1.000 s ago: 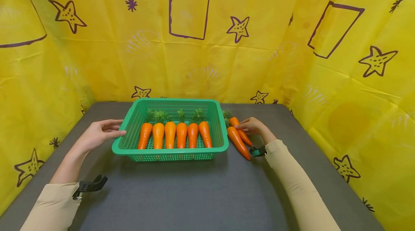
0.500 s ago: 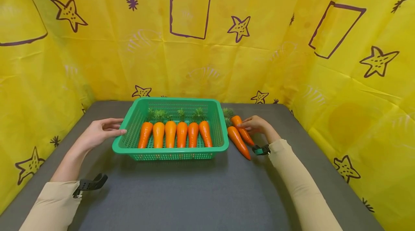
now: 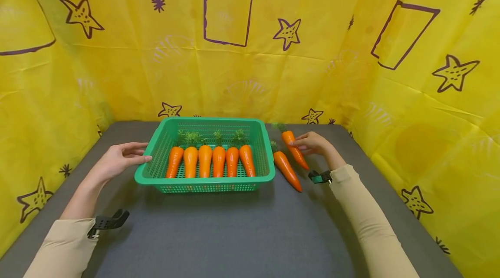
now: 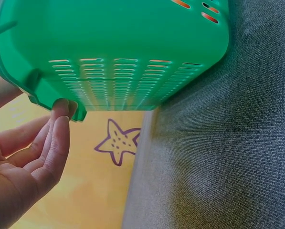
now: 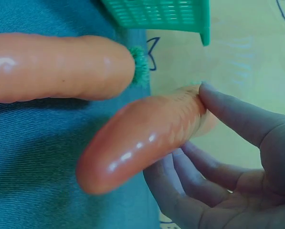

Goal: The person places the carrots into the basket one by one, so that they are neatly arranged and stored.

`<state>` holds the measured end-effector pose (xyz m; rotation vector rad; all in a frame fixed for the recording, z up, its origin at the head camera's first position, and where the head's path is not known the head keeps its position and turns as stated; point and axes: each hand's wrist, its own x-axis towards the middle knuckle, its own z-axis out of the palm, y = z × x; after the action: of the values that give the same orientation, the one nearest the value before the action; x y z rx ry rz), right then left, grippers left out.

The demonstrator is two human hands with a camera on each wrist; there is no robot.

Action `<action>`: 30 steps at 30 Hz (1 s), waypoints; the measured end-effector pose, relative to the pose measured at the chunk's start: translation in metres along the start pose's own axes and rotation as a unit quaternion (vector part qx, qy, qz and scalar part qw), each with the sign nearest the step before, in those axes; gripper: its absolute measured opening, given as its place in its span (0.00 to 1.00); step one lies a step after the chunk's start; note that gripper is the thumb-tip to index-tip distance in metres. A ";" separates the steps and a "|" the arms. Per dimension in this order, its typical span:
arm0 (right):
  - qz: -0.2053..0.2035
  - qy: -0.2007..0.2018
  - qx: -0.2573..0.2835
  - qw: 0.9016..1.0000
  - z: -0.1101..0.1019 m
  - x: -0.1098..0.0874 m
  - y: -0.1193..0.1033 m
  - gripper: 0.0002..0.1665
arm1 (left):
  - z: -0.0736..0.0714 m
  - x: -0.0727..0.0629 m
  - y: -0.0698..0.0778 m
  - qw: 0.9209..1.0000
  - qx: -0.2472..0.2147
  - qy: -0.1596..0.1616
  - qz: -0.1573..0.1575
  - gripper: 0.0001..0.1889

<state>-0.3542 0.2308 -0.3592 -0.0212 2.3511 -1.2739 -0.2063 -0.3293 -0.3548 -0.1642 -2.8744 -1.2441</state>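
My left hand (image 3: 121, 161) pinches the left rim of a green plastic basket (image 3: 211, 181), thumb over the edge; in the left wrist view its fingers (image 4: 56, 143) curl up under the rim. A row of several orange carrots (image 3: 205, 161) with green tops lies inside the basket. Right of the basket, my right hand (image 3: 314, 142) grips a carrot (image 3: 295, 151) between thumb and fingers near its thick end. In the right wrist view this carrot (image 5: 137, 138) slants, tip toward the camera. Beside it a second carrot (image 3: 287, 171) lies on the table along the basket's right side.
The dark grey cloth-covered table (image 3: 218, 234) stretches in front of the basket. Yellow curtains (image 3: 234, 78) with drawn starfish close off the back and both sides, meeting the table's far edge just behind the basket.
My right hand has moved a little right and away from me with its carrot, widening the gap to the other loose carrot. The left hand and basket have stayed put.
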 end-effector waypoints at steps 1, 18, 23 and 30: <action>-0.003 -0.001 0.002 1.000 -0.001 -0.001 -0.001 0.38 | 0.000 0.000 0.000 1.000 0.000 0.001 0.000 0.35; -0.057 -0.028 -0.008 0.998 0.003 -0.018 -0.040 0.37 | 0.000 -0.001 0.001 1.000 -0.002 0.002 0.004 0.34; -0.076 -0.041 -0.007 0.996 0.008 -0.018 -0.052 0.37 | 0.000 -0.001 0.001 1.000 -0.003 0.001 0.001 0.35; -0.091 -0.055 -0.001 0.994 0.018 -0.018 -0.069 0.37 | 0.000 0.000 0.000 1.000 -0.002 0.000 0.001 0.35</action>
<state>-0.3447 0.1816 -0.3058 -0.3049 2.2973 -1.3178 -0.2060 -0.3298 -0.3547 -0.1682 -2.8718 -1.2484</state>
